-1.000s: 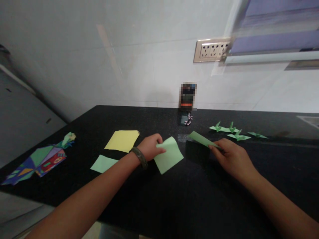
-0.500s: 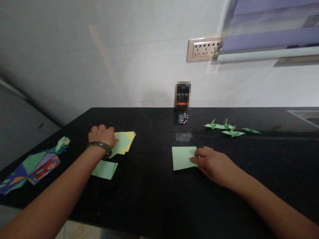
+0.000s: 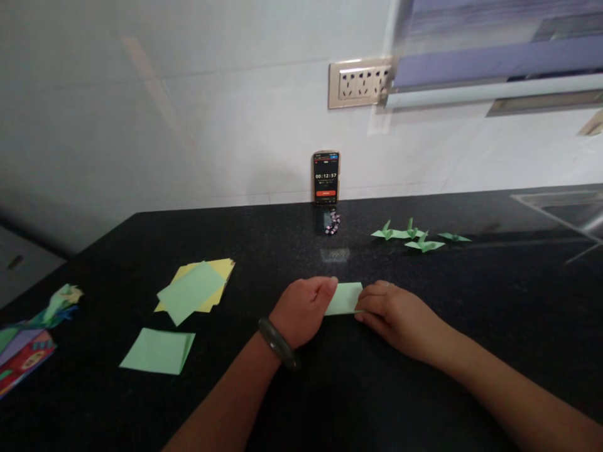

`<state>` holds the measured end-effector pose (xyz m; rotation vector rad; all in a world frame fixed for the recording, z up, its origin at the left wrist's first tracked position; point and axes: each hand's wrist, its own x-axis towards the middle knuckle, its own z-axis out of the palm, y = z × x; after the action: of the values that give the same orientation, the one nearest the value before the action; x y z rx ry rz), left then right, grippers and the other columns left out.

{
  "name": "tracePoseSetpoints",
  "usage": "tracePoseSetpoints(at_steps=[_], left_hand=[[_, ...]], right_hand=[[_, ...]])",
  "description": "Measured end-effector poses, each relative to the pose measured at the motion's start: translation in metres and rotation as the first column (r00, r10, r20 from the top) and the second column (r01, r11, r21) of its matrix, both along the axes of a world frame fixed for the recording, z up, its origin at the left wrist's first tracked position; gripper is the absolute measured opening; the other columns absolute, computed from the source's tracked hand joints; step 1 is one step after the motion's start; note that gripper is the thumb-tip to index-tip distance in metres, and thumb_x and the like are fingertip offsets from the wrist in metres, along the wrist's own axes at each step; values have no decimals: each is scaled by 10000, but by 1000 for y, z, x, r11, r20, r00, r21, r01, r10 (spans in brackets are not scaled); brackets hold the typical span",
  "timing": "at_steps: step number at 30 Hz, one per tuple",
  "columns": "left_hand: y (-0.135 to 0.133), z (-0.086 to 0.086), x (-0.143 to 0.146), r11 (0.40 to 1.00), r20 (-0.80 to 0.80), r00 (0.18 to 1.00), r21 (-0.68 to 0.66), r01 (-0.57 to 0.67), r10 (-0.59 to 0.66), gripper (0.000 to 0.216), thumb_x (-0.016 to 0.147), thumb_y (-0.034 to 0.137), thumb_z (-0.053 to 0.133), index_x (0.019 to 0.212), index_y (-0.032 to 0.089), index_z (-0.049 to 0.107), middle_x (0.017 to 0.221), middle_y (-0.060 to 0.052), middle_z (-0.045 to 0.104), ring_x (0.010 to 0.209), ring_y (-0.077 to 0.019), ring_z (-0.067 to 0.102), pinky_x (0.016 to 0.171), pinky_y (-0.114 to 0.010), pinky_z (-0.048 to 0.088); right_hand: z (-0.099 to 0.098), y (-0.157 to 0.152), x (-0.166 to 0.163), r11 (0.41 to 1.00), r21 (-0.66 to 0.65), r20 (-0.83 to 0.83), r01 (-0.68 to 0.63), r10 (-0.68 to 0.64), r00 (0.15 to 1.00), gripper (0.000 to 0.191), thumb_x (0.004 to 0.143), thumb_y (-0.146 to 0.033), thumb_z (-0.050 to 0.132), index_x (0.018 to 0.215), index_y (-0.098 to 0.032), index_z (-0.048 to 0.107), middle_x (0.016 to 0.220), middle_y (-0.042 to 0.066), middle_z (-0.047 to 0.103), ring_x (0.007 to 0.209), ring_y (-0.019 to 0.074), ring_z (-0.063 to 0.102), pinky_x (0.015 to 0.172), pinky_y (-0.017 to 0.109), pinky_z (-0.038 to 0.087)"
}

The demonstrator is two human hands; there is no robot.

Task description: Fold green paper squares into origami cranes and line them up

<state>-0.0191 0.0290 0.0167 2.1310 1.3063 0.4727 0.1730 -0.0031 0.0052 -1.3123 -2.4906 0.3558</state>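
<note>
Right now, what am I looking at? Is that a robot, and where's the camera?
No robot: that's a person's left hand and right hand. Their head wears the camera, which looks forward and down. On the dark counter, the right hand holds one end of a pale green paper; the left hand is at the other. To the left lie a yellow stack with a green sheet on top, and a folded green paper. Farther back are folded green shapes and a phone.

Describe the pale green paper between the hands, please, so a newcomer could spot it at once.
On the black counter, find the left hand and right hand. The pale green paper lies between them. Unlike the green sheet on the yellow stack and the other sheet in front, it has a hand at each end.
</note>
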Motion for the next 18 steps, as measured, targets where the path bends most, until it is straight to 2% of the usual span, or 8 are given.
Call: tracePoseSetpoints(at_steps=[2,3,4,7,9,11,14,18], left_hand=[[-1,-4,-5,999,54,998,-49,-15,18,498,872,478,235,1002,189,619,1002,-49,647,905,-174,576,793,-283,430],[-2,-6,-7,997,50,999,-80,-8,12,478,850,496,300,1097,190,572,1036,-55,636,914,-178,573,799,-288,430],[-3,-7,-8,996,21,1000,-89,-16,18,475,807,510,391,1115,191,562,1044,-62,630,916,-188,570,803,-297,431],[-2,-10,-9,996,-89,994,-59,-63,58,336,729,435,536,959,209,631,957,-49,642,893,-200,565,811,-315,421],[0,-12,-8,994,-125,987,-33,-108,103,232,746,362,518,861,207,648,887,-41,646,864,-198,567,801,-320,416],[1,-14,-7,988,-109,983,-42,-151,146,216,759,318,496,877,206,639,849,-35,646,831,-192,572,774,-315,419],[2,-15,-7,978,-60,982,-94,-185,180,256,747,304,511,968,218,607,781,-19,640,765,-184,577,717,-308,424],[-2,-14,-6,978,-85,984,-124,-168,158,240,727,299,537,948,224,595,708,-3,617,736,-185,568,690,-309,414]], right_hand=[[-4,3,-1,997,-40,-70,71,-74,995,110,806,-197,520,772,-181,623,787,35,619,772,160,547,733,279,407],[-6,5,-1,992,-66,-103,108,-115,988,101,799,-207,530,754,-180,616,778,33,617,765,159,549,719,274,409],[-8,7,-2,985,-92,-132,144,-156,979,98,792,-218,539,739,-180,612,766,30,614,758,159,551,701,269,410],[-15,11,-3,956,-172,-197,238,-270,942,91,772,-257,560,742,-186,607,726,14,604,711,152,553,634,251,403],[-17,12,-4,933,-219,-217,286,-332,918,118,776,-285,547,734,-186,594,673,-2,585,637,139,538,570,237,385],[-18,13,-5,911,-263,-211,319,-377,902,162,797,-300,507,705,-184,572,608,-16,548,566,127,510,515,229,358],[-14,10,-4,890,-309,-164,336,-398,903,191,810,-287,476,670,-183,555,578,-18,524,535,124,493,493,230,340],[-6,4,1,919,-282,-128,277,-322,938,140,769,-255,540,649,-192,574,674,0,563,650,140,526,577,240,370]])
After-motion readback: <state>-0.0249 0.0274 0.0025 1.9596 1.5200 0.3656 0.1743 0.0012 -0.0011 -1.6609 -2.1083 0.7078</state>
